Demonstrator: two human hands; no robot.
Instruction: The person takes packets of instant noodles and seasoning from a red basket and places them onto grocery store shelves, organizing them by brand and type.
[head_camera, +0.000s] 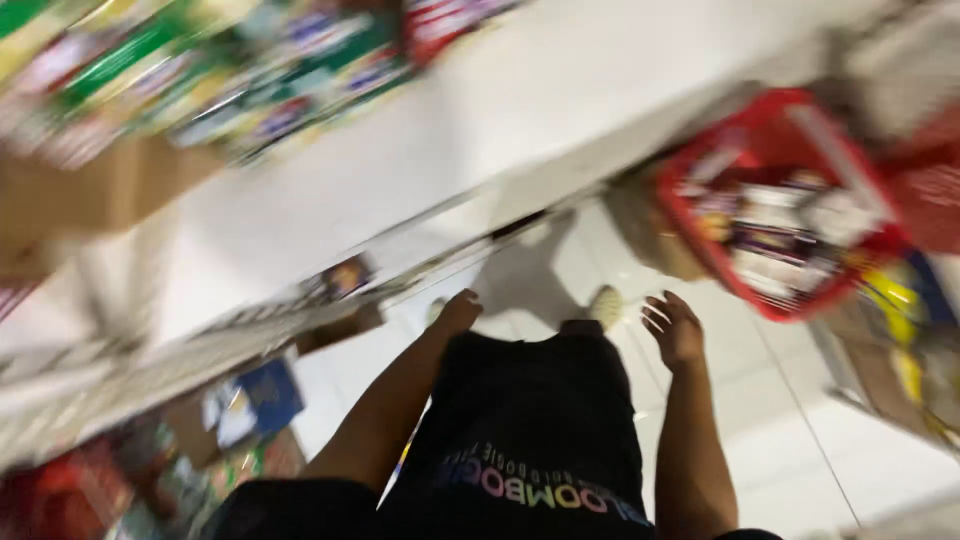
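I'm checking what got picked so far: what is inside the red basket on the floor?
The red basket holds a pile of small packaged goods, dark, white and purple. The blur hides what kind they are, and anything beneath the top layer is covered. Neither hand touches it.

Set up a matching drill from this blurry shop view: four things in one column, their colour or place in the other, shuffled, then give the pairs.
Things:
1. basket
2. shirt
3. left hand
4. right hand

Colour or place:
A. black, with multicoloured lettering
B. red, full of packaged goods
C. empty, fingers spread, on the basket's side
D. empty, close by the white shelf edge

Pairs: 1-B, 2-A, 3-D, 4-C
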